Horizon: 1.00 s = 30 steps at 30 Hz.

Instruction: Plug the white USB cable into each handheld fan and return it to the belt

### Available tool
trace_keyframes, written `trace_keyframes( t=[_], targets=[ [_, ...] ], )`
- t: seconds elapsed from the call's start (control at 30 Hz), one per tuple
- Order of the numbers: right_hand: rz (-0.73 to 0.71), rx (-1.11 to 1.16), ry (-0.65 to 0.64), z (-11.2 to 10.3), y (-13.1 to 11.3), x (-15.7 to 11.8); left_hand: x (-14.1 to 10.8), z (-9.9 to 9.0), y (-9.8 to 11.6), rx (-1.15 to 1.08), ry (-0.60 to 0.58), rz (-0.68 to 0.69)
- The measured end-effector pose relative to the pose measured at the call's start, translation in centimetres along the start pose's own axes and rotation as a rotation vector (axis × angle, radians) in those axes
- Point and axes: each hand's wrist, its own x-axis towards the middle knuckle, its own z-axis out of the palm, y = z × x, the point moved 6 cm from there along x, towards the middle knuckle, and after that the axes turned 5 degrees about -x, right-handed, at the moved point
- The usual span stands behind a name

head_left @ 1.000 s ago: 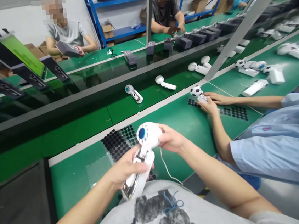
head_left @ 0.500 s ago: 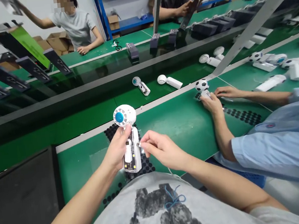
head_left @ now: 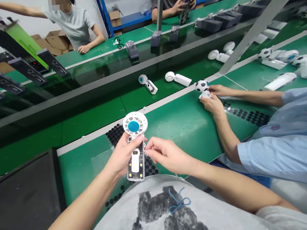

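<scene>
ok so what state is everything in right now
left hand: closed round the held fan
right hand: pinching what looks like a plug at its side
held fan: head up, on or off unclear
blue-centred fan: lying on the belt, handle's insides showing
plain white fan: lying beside it
football-patterned fan: in a co-worker's hands
black discs: laid in rows

The only view looks from the wearer's head, forward and steeply down, past a shirt (head_left: 153,217) close below, over the near bench (head_left: 179,127) and conveyor (head_left: 99,124) to shelves (head_left: 132,20) farther off.
</scene>
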Motion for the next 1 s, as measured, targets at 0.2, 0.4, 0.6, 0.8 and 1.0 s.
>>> trace_keyframes(
  t=[0.2,0.4,0.6,0.8,1.0],
  targets=[
    [-0.006,0.021,-0.013,0.3,0.8,0.4,-0.1,-0.1,-0.6,0.002,0.062,-0.033],
    [0.064,0.036,-0.091,0.8,1.5,0.4,-0.1,-0.4,-1.9,-0.014,0.079,-0.066],
    [0.070,-0.097,-0.070,1.2,1.8,0.7,0.3,-1.7,-1.4,0.040,0.057,-0.028],
    [0.058,-0.138,-0.187,2.1,1.3,0.8,-0.5,-1.6,-1.7,0.060,0.040,-0.009],
    [0.048,-0.211,-0.097,-1.5,0.8,-1.4,-2.8,-6.0,2.5,0.143,0.299,0.208]
  ],
)
